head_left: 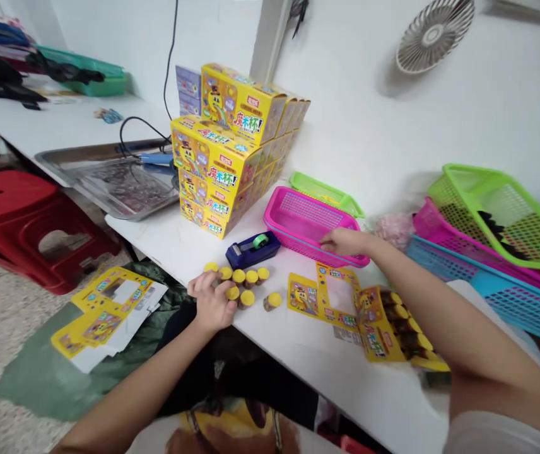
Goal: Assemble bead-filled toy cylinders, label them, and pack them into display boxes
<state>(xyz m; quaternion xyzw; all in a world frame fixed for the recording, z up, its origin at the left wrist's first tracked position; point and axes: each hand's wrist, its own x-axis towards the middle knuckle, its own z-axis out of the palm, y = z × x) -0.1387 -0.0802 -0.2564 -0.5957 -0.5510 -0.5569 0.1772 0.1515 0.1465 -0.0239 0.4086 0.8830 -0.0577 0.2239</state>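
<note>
Small brown cups with yellow caps (pixel 252 277) stand in a loose cluster near the table's front edge. My left hand (pixel 213 304) is at the cluster's near side, fingers bent, with one capped cup (pixel 233 293) between forefinger and thumb. One more cup (pixel 272 301) stands apart to the right. My right hand (pixel 344 242) is closed at the near right rim of a pink basket (pixel 293 234), its fingertips over the inside. Below that arm lie an unfolded yellow carton (pixel 304 296) and an open carton (pixel 378 325) filled with capped cups.
A dark blue tape dispenser (pixel 253 250) sits between cups and stacked yellow boxes (pixel 211 180). A green basket (pixel 327 192) is behind the pink one; more baskets (pixel 463 271) stack at right. At left are a metal tray (pixel 132 202), a red stool (pixel 19 208) and flat cartons (pixel 109 309).
</note>
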